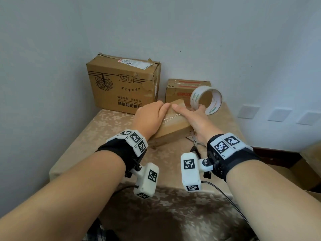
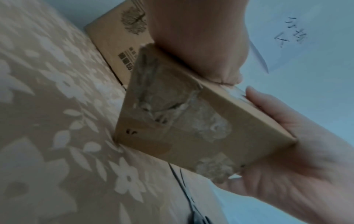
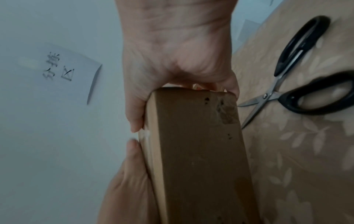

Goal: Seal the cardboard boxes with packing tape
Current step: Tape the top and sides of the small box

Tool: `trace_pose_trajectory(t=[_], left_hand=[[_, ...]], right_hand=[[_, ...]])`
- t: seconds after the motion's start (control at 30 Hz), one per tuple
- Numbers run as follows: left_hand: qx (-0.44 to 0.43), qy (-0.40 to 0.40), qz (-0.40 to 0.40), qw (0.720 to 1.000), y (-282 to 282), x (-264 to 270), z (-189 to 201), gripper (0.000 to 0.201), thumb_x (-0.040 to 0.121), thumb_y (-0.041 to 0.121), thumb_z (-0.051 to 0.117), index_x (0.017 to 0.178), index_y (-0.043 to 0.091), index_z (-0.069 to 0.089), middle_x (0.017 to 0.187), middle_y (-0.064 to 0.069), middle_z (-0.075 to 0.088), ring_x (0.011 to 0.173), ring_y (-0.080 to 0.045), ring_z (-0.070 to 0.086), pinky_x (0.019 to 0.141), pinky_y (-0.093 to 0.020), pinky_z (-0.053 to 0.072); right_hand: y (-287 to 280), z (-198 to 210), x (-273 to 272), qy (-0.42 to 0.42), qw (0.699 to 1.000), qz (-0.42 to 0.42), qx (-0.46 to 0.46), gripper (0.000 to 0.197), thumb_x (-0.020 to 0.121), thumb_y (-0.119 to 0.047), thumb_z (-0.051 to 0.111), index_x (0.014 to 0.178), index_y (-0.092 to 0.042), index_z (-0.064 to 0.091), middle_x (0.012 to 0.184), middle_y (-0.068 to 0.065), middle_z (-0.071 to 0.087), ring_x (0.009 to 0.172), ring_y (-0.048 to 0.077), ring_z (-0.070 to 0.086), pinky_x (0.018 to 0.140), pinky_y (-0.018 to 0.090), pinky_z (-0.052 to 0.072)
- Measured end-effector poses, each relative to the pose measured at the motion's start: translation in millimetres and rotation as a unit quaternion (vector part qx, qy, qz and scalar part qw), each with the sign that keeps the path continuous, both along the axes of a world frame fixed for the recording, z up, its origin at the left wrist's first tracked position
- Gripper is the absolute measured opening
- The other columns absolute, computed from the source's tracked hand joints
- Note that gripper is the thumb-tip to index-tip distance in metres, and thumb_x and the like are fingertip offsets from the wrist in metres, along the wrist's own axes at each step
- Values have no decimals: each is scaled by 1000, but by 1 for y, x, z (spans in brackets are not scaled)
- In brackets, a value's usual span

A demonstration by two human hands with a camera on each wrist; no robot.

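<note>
three brown cardboard boxes sit on the table with the beige flower-patterned cloth [image 1: 97, 129]: one large printed box [image 1: 121, 84] at 11 o'clock against the wall, one mid-sized box with red print [image 1: 175, 92] at 1 o'clock, and one small flat cardboard box [image 1: 172, 126] at the centre, nearest the person. there is one roll of clear packing tape [image 1: 206, 100], one pair of black-handled scissors [image 3: 298, 72] and one white paper note with handwriting [image 3: 63, 71] on the wall.

the left hand [image 1: 149, 117] lies flat, fingers straight, pressing the top of the small box. the right hand [image 1: 194, 119] presses the box top with straight thumb and palm while its far fingers curl round the tape roll, which stands tilted just past the box at 1 o'clock. a clear tape strip shines on the lid between the hands.

the small box's near corner points toward 6 o'clock, with bare cloth all the way to the near table edge. the scissors lie just beside it at 4 o'clock, blades partly open.

in the head view the scissors are mostly hidden under the right wrist. the mid-sized box is partly covered by the roll. both wrist views are dim and blurred, and the note's writing is hard to read.
</note>
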State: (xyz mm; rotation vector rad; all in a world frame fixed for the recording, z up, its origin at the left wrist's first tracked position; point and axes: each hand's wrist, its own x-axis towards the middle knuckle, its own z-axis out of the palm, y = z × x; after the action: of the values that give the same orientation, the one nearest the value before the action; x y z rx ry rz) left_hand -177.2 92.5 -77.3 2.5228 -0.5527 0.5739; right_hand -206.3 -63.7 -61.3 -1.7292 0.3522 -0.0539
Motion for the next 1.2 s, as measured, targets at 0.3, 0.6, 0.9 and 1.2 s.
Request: trace_pose_trajectory(t=[0.3, 0.6, 0.9, 1.2], left_hand=[[-304, 214, 97, 923, 23, -10, -12, 64, 99, 55, 14, 107, 7, 56, 103, -1, 56, 110, -28, 53, 86, -35, 38], [-550, 387, 38, 739, 26, -13, 31, 13, 94, 25, 51, 98, 19, 62, 96, -4, 65, 85, -20, 60, 73, -33, 50], [-305, 290, -81, 903, 55, -9, -1, 74, 85, -3, 54, 145, 31, 29, 138, -4, 38, 110, -14, 51, 77, -24, 53], [257, 166, -133, 943, 23, -5, 41, 69, 84, 62, 55, 144, 37, 33, 133, 8, 56, 115, -14, 54, 92, -33, 46]], right_hand=[[-5, -4, -5, -37, 998, 4, 42, 115, 65, -49, 82, 150, -26, 7, 154, -3, 30, 132, 20, 39, 108, 49, 37], [-9, 8, 4, -133, 975, 27, 177, 126, 45, -81, 67, 148, -31, 15, 142, -5, 49, 110, 11, 58, 82, 31, 54], [-15, -11, 1, -107, 987, 109, 52, 121, 74, -13, 79, 152, -23, -13, 159, -6, 20, 136, 13, 37, 114, 45, 32], [-9, -6, 2, -118, 978, 174, -15, 109, 69, -10, 83, 149, -26, 11, 151, -5, 33, 123, 9, 49, 107, 44, 42]])
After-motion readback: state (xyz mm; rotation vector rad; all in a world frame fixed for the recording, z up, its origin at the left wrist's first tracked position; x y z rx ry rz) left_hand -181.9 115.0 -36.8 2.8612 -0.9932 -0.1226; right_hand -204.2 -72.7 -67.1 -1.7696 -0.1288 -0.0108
